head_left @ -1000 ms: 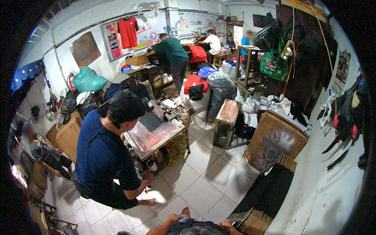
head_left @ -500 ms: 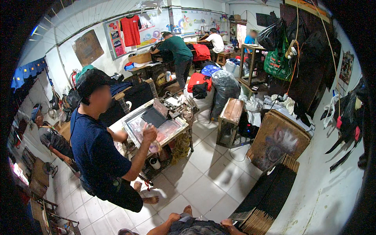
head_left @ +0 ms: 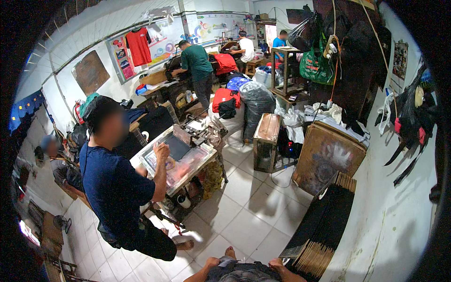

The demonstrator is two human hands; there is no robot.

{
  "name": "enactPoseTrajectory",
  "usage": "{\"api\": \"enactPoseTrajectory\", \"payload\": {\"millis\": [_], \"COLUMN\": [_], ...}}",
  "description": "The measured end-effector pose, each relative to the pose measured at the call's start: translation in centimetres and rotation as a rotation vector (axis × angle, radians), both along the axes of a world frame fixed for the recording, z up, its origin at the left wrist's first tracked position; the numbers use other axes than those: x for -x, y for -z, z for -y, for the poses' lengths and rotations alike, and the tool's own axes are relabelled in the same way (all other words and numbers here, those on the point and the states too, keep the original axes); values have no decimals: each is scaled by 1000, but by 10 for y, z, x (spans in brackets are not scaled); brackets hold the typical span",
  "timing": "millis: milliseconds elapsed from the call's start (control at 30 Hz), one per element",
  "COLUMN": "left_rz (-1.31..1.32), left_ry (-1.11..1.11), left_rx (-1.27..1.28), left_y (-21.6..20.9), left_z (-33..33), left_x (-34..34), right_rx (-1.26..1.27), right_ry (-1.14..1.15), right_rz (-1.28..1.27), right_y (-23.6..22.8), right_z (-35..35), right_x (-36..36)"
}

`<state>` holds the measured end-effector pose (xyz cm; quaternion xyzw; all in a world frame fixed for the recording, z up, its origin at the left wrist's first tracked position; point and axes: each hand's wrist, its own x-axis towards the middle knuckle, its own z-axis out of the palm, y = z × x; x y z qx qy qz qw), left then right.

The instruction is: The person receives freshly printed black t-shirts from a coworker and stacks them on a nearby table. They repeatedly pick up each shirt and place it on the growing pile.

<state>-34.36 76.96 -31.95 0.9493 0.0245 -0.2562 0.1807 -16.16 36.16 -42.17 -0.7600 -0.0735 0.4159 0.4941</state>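
Observation:
At the lower edge, my left hand [head_left: 213,262] is closed at the left side of a dark grey cloth [head_left: 244,269] over my lap. On the cloth's other side, my right hand [head_left: 277,264] is closed at its edge. The fingers are small in the picture, and folds partly hide them. A bare foot [head_left: 230,253] shows just beyond the cloth. Beside my right hand stands a row of black panels with brown edges [head_left: 314,235]. To my left, a person in a dark blue shirt [head_left: 115,176] holds one hand [head_left: 161,150] over a screen-printing frame [head_left: 197,167] on a stand.
Brown boards [head_left: 329,157] lean beside a wooden box stand [head_left: 266,141]. Stuffed bags [head_left: 257,108] rest on the tiled floor [head_left: 244,199]. Black plastic bags [head_left: 413,127] hang on the right wall. Other people work along the back; one person sits at far left [head_left: 63,171].
The view has shifted, so the room sits slightly farther left. The person in blue has moved the raised hand lower, over the frame. My hands stay at the dark cloth.

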Motion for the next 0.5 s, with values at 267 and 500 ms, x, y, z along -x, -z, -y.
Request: {"api": "enactPoseTrajectory", "payload": {"millis": [267,500], "left_rz": [-149,-162], "left_ry": [128,61], "left_rx": [-101,-81], "left_y": [-48,-80], "left_z": [15,26], "left_x": [-13,-25], "right_rx": [254,408], "right_ry": [-364,-811], "right_rz": [261,914], "right_y": [-6,-18], "right_z": [21,28], "right_x": [-1,-2]}}
